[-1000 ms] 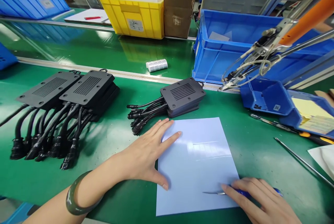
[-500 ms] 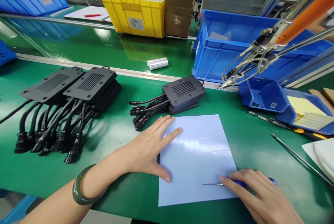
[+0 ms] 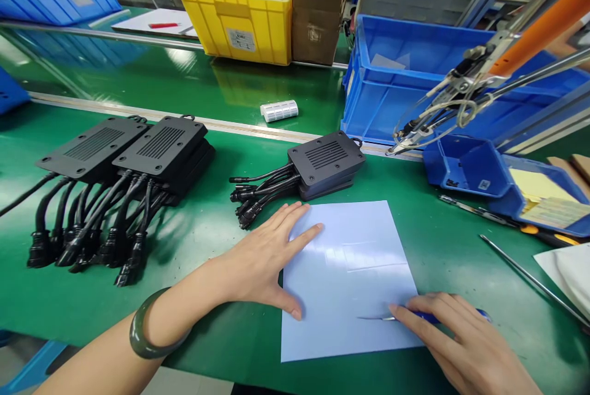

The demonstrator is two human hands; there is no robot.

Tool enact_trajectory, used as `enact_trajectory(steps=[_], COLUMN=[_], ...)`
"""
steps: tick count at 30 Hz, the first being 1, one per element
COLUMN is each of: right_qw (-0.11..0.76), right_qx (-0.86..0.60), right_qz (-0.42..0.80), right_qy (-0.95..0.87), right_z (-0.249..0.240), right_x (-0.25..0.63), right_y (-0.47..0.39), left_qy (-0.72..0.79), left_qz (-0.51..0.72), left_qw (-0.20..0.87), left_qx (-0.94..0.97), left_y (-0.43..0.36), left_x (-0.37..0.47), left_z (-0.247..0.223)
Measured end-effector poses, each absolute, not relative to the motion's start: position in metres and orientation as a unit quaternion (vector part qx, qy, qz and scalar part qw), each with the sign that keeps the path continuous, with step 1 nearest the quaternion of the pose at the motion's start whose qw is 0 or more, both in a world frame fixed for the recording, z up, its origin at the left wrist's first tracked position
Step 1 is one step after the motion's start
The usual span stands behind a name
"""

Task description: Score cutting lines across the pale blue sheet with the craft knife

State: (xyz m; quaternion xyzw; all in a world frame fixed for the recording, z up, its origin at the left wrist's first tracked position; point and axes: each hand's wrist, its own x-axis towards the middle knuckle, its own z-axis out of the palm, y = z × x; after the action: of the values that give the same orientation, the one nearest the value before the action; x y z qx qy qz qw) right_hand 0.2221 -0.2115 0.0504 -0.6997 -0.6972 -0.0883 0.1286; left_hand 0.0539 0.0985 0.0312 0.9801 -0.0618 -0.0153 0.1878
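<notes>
A pale blue glossy sheet (image 3: 341, 284) lies flat on the green bench, with faint straight lines showing in its glare. My left hand (image 3: 265, 263) rests along the sheet's left edge, fingers and thumb spread. At the lower right corner, my right hand (image 3: 461, 333) is closed on a slim blue-handled pointed tool (image 3: 375, 319); its thin metal tip reaches left over the sheet. Whether the tip touches the surface I cannot tell. Just behind the sheet sits a black box with cables (image 3: 325, 164), its connectors near my left fingertips.
Two stacks of black cabled boxes (image 3: 159, 146) stand at left. A label roll (image 3: 279, 111) lies behind. Blue parts bins (image 3: 465, 168), a metal rod (image 3: 530, 275) and a hanging orange-handled tool (image 3: 530, 54) are at right. A yellow crate (image 3: 271, 29) stands at the back.
Almost nothing differs. The whole view has shifted very slightly; both hands, the sheet and the pointed tool keep their places.
</notes>
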Motion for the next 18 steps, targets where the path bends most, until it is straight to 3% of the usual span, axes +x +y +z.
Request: enact_trajectory(steps=[18], right_qw=[0.127], right_qx=[-0.71], right_qz=[-0.107], right_qy=[-0.684], right_z=[0.0519], right_x=[0.2306], right_y=[-0.2164], left_qy=[-0.058], left_qz=[-0.018], left_qw=[0.189], left_qx=[0.98], left_y=[0.0989], left_x=[0.0531], left_z=[0.0306])
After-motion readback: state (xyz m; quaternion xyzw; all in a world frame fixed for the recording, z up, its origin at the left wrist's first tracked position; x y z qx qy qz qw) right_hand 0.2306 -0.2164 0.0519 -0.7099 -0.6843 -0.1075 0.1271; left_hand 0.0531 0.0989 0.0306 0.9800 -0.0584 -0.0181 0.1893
